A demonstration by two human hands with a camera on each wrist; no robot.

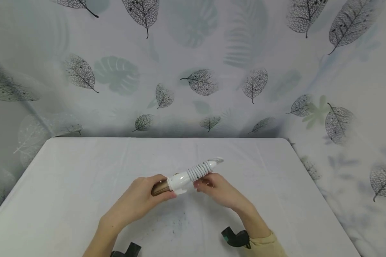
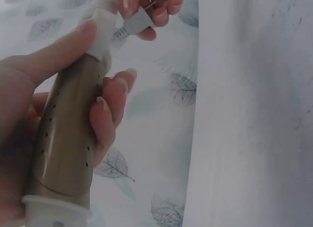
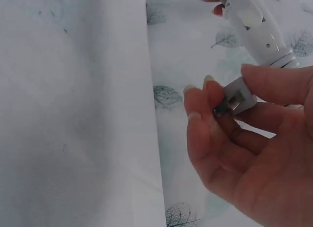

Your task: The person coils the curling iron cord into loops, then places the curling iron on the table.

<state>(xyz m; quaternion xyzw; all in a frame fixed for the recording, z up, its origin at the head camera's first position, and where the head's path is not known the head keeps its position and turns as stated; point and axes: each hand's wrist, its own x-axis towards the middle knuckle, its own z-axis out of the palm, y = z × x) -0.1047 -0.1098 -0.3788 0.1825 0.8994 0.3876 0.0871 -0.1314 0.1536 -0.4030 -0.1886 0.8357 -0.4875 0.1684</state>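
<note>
A white and gold-brown wand-shaped appliance, looking like a hair curler (image 1: 179, 180), is held aslant above the table. My left hand (image 1: 139, 196) grips its gold-brown barrel, which shows rows of small dark holes in the left wrist view. Around the white far part, a white cord (image 1: 198, 171) is wound in several turns. Just below these turns is my right hand (image 1: 223, 191). Its thumb and fingers pinch a pale power plug (image 3: 240, 96) with metal prongs, seen clearly in the right wrist view; in the head view the fingers mostly hide it.
A white-covered table (image 1: 83, 164) lies beneath both hands, with small dark specks near its middle front. Behind it and at the sides hangs a leaf-patterned cloth (image 1: 186, 46). Black wrist-camera mounts (image 1: 235, 237) show at both wrists.
</note>
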